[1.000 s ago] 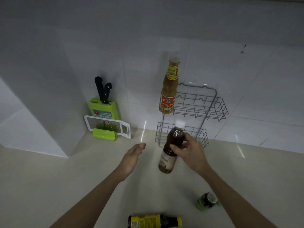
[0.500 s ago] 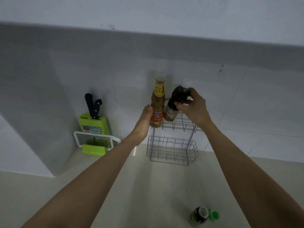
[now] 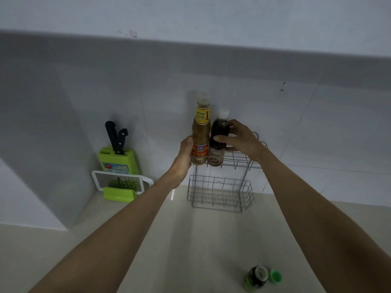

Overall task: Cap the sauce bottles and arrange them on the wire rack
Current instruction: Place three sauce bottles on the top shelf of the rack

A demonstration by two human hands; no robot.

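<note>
A two-tier wire rack stands against the tiled wall. On its upper tier, at the left end, a tall brown sauce bottle with a yellow neck label stands upright. My left hand rests against its left side. Right beside it stands a dark sauce bottle with a white cap, upright in the tier, with my right hand wrapped around its shoulder. An uncapped dark bottle with a green label stands on the counter at the lower right, its green cap beside it.
The rack's lower tier holds nothing. A green knife block with two black-handled knives and a white grater sit in the left corner. Beige counter spreads between my arms.
My right hand has set the tilted dark bottle upright in the upper tier beside the brown bottle. My left hand stays by the brown bottle. The camera view rose slightly.
</note>
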